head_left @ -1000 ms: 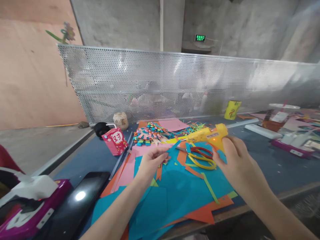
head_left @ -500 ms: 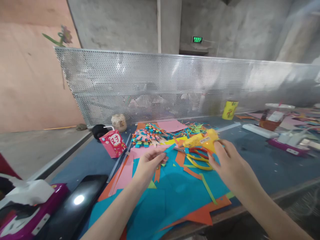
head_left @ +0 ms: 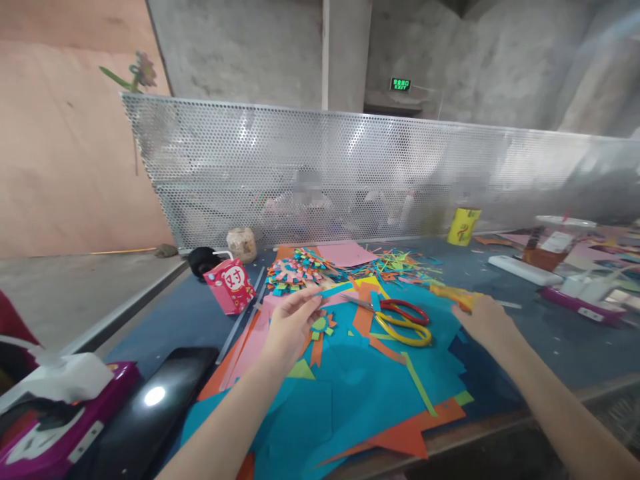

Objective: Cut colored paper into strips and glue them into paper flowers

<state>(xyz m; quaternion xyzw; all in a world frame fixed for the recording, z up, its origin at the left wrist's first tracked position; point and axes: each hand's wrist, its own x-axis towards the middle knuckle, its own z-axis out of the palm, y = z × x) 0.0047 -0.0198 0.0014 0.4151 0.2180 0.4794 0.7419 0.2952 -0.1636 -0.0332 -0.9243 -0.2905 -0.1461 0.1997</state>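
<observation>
My left hand [head_left: 294,323] is closed, with thumb and fingers pinching a blue paper strip [head_left: 337,289] that points away to the right. My right hand [head_left: 486,325] grips a yellow hot glue gun [head_left: 453,294] over the right side of the blue paper [head_left: 360,393]; its outline is a little blurred. Between the hands lie scissors [head_left: 406,325] with one red and one yellow handle loop, blades toward the left. Just below my left fingertips is a small green, orange and blue paper rosette [head_left: 320,325] with orange tails.
A heap of fringed paper pieces [head_left: 303,270] and thin cuttings [head_left: 400,263] sits behind. At left are a pink drink carton [head_left: 231,287], a phone [head_left: 163,393] and a purple power strip [head_left: 100,417]. A perforated metal screen [head_left: 350,173] stands at the back; a drink cup [head_left: 550,243] is at right.
My right hand has moved right with the glue gun, away from the strip and off the scissors. The left hand still pinches the strip, and the rosette now shows more. The view has shifted slightly.
</observation>
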